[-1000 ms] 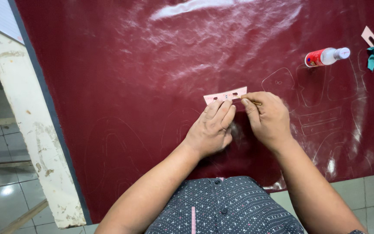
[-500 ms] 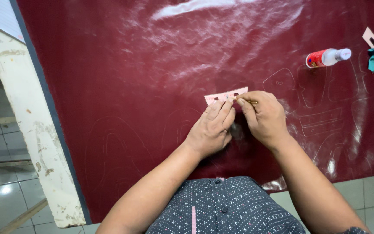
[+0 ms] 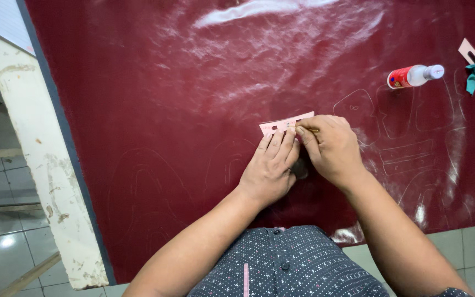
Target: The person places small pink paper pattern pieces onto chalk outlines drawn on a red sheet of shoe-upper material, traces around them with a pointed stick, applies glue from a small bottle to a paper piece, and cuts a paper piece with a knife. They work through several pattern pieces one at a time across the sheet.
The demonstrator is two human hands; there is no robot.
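Hands meet over a small pink template strip on the dark red sheet.

Strip lies just beyond the fingertips, long axis running left to right and tilted slightly up at the right. Left hand lies flat, fingers pressing down the strip's near edge; right hand is closed around a thin pencil-like tool, its tip at the strip's right part. Both hands touch side by side. A small bottle lies well apart, far right.
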